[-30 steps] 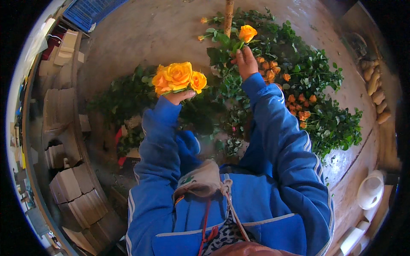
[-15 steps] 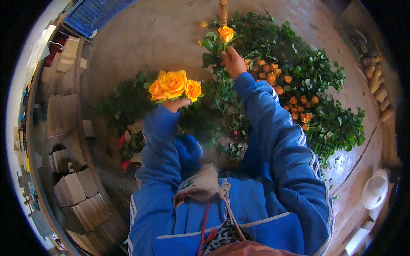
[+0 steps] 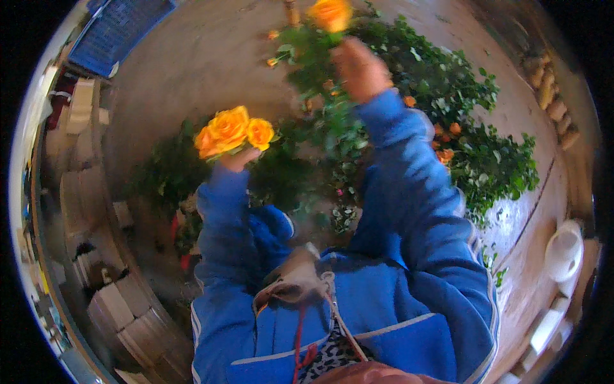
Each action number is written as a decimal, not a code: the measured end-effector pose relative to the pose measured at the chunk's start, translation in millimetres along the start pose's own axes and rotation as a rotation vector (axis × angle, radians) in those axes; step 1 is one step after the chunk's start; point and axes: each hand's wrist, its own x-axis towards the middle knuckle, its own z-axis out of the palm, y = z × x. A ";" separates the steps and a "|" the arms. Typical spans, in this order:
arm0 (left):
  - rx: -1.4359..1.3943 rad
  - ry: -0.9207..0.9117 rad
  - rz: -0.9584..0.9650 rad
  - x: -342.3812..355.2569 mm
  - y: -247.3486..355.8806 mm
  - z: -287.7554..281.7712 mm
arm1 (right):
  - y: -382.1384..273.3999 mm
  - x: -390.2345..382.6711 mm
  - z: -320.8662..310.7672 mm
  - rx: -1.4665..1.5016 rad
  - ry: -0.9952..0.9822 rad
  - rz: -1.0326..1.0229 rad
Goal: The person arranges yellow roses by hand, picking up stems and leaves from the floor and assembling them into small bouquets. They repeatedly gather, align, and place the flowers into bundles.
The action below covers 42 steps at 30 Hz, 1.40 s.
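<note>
My left hand [image 3: 238, 160] is wrapped round a small bunch of yellow roses [image 3: 227, 128], the blooms resting just above the fingers. Farther up, my right hand [image 3: 360, 70], smeared by motion, grips one yellow rose [image 3: 329, 14] by its green stem. Beneath and around both hands lie heaps of leafy rose stems [image 3: 489, 157] on the floor [image 3: 179, 57], with smaller orange roses [image 3: 445, 155] among them at the right. A wooden pole [image 3: 291, 13] stands behind the leaves at the top.
A blue plastic crate [image 3: 115, 35] is at the top left. Stacked cardboard [image 3: 125, 307] on shelving runs down the left side. At the right are brown lumpy objects [image 3: 549, 86] along the edge and a white plastic container [image 3: 563, 253]. My feet and legs are among the stems.
My right hand has lifted the single rose upward and is now blurred. The camera's view has shifted, and the bunch in my left hand appears farther left.
</note>
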 end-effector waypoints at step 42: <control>0.089 0.116 -0.110 32.4 8.5 38.2 | -108.1 -80.8 -26.2 0.963 -0.380 0.419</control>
